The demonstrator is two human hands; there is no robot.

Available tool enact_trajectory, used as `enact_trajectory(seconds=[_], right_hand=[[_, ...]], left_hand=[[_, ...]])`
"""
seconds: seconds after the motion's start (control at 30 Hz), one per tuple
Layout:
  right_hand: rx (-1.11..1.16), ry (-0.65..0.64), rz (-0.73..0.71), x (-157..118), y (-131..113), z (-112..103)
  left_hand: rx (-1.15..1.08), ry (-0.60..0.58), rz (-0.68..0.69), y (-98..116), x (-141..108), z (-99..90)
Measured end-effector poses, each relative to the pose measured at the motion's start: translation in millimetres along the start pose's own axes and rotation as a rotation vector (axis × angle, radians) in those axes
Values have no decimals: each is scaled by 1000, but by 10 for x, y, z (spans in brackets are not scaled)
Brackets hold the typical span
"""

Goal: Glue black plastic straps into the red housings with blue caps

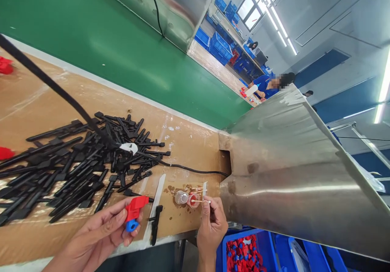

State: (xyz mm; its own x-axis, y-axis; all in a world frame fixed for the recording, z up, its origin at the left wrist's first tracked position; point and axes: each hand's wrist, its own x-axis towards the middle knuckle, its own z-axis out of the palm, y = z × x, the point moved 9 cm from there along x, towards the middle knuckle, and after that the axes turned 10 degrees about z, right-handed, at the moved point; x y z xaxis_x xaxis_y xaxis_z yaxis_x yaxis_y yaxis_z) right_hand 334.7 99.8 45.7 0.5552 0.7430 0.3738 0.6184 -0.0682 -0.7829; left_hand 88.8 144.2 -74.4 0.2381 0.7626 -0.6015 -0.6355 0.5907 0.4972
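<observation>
My left hand (106, 231) is closed around a red plastic part (135, 209) with a blue round end (132, 225), held just above the table's front edge. Between thumb and fingers of my right hand (212, 221) is a cotton swab (201, 201), its tip in a small open jar of red liquid (193, 200). Touching or close beside that jar stands a clear cup (181, 197). More swabs (198, 190) lie behind the jar. A black plastic piece (156, 225) lies between my hands, near the edge.
Many black plastic rods (76, 162) are heaped on the left. A black cable (195, 169) crosses the table into a notch in the metal panel (274, 174) on the right. Below sits a blue bin (268, 245) of red and blue parts. A co-worker (268, 85) sits farther back.
</observation>
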Motion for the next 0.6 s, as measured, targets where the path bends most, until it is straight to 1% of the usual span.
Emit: enact_trajectory(seconds=[0.1,0.2,0.3,0.43,0.6], right_hand=[[-53,0,-58,-15,-93,-6],[-96,-24,-106,-29,-141,15],[-103,-2,-108,-31,-139,-7],[-111,-28,-118,-36,-156,21],[-126,-13,-112,-26,-134,26]], left_hand=[[-22,45,4,11,-29,-3],[-26,54,-5,3,-40,2],[-21,59,-1,10,-39,-1],[-16,39,-2,20,-32,17],[0,28,9,68,-58,80]])
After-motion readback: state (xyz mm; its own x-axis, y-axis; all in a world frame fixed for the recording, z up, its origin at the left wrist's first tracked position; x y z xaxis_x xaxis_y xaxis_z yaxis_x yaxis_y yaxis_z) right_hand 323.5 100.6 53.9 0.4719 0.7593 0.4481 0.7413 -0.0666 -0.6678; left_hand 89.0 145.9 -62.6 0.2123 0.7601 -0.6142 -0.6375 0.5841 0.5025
